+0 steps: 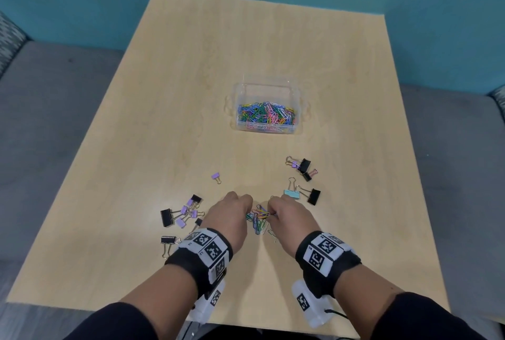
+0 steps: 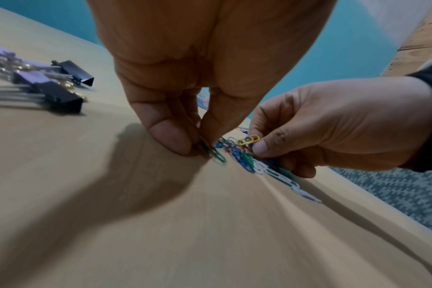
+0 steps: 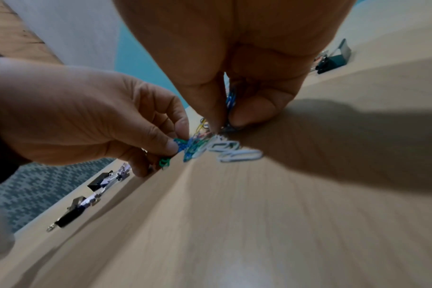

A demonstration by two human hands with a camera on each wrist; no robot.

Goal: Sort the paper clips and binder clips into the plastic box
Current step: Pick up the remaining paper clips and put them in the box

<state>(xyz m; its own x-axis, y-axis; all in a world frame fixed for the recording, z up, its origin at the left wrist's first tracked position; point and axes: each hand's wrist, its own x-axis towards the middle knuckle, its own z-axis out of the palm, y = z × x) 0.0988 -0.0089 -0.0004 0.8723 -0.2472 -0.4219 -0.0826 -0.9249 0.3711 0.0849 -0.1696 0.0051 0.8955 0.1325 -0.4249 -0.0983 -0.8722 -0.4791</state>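
Observation:
A small heap of coloured paper clips (image 1: 258,219) lies on the wooden table (image 1: 169,110) between my two hands. My left hand (image 1: 232,212) pinches green clips (image 2: 216,154) at the heap's left side, thumb and fingertips pressed to the tabletop. My right hand (image 1: 284,214) pinches clips (image 3: 231,101) at the heap's right side. White clips (image 3: 237,154) trail out toward me. The clear plastic box (image 1: 266,84) stands farther back, holding many coloured paper clips (image 1: 266,115). Binder clips lie in a left cluster (image 1: 181,214) and a right cluster (image 1: 303,178).
A lone purple binder clip (image 1: 216,177) lies ahead of my left hand. One black binder clip (image 1: 168,241) sits near my left wrist. A teal wall and grey seats border the table. Bare tabletop stretches between the hands and the box.

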